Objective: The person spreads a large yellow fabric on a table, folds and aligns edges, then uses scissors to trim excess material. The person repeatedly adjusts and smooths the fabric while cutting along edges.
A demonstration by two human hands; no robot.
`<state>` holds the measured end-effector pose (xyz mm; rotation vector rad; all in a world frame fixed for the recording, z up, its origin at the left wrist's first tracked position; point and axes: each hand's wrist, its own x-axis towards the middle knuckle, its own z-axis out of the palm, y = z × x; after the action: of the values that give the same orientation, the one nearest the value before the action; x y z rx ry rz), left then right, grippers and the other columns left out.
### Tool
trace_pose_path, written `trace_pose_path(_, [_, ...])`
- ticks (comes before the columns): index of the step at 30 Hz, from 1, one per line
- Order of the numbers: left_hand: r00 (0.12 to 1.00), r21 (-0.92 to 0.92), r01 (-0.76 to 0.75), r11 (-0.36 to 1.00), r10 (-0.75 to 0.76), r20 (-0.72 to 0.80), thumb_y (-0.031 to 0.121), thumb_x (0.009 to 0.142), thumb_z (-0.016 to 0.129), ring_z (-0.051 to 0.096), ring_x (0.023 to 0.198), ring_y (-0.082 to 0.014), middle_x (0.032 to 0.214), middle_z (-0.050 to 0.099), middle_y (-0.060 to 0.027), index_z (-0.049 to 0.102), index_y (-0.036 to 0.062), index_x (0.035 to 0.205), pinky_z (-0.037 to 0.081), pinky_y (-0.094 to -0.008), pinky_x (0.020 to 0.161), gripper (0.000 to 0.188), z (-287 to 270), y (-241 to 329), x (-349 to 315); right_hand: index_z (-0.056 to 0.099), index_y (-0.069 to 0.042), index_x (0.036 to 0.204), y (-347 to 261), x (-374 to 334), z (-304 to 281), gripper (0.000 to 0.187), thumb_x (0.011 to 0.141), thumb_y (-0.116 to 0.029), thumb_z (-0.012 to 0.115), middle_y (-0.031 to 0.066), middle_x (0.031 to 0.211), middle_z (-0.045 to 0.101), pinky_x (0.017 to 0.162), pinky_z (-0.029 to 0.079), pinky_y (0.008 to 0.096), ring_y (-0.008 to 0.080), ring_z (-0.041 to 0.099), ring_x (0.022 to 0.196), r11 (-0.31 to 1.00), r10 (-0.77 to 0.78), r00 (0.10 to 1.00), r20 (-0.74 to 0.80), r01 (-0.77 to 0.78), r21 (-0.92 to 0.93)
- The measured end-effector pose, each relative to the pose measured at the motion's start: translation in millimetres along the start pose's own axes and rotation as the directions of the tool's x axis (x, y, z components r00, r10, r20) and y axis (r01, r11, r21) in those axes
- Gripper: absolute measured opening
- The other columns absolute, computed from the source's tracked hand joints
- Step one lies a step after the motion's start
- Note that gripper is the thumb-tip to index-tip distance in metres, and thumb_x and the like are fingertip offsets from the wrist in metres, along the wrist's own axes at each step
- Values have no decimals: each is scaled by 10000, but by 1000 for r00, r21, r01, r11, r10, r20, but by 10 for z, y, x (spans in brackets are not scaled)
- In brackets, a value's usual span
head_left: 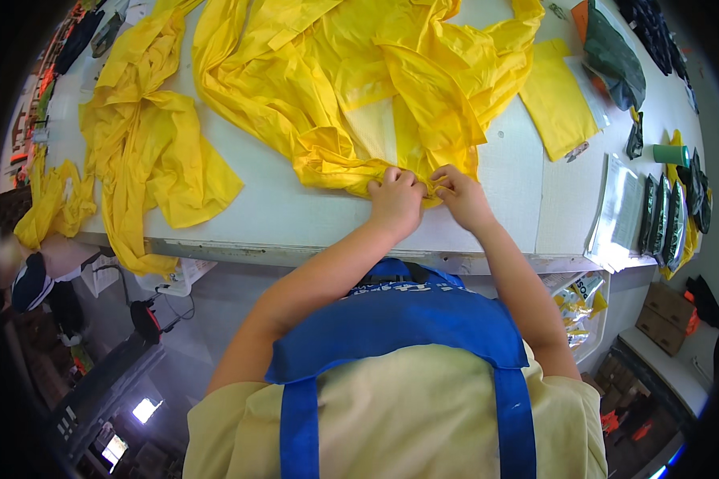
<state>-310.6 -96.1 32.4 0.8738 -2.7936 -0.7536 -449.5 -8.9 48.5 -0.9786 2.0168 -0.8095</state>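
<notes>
A yellow rain jacket [295, 96] lies spread and rumpled over the white table, with a pale mesh lining [374, 132] showing at its middle. At its near edge, my left hand [397, 201] is closed on the bunched hem, fingers curled over the fabric. Just to the right, my right hand [463, 199] pinches the same edge between thumb and fingers. The two hands are a short way apart, and the fabric under the fingertips is partly hidden.
Another crumpled yellow garment [152, 152] hangs over the table's front edge at left. To the right lie a folded yellow piece [558, 100], a dark green bundle [613, 60], paper sheets [611, 211], several dark packets [661, 215] and a green cylinder [671, 154].
</notes>
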Motion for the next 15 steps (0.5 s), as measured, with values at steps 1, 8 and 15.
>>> trace_pose_path(1, [999, -30, 29, 999, -28, 22, 256, 720, 681, 468, 1032, -238, 936, 596, 20, 682, 160, 800, 349, -475, 762, 125, -46, 13, 5, 552, -38, 970, -36, 17, -44, 171, 806, 1, 577, 76, 799, 626, 686, 450, 295, 186, 535, 691, 964, 142, 987, 81, -156, 217])
trace_pose_path(8, [988, -320, 151, 935, -128, 91, 311, 709, 712, 530, 949, -240, 790, 637, -20, 681, 136, 745, 391, -422, 770, 181, -136, -133, 37, 584, -53, 898, 65, -63, 84, 70, 832, -35, 595, 46, 766, 595, 618, 405, 252, 132, 510, 659, 844, 94, 995, 39, -101, 527])
trace_pose_path(15, [991, -328, -27, 944, -17, -131, 182, 751, 648, 568, 817, -286, 720, 625, -64, 613, 87, 709, 424, -418, 736, 110, -299, -55, -96, 601, -106, 738, -436, -205, 50, 83, 714, -144, 672, 17, 754, 556, 716, 408, 335, 206, 533, 816, 636, -607, 794, -26, 467, -614])
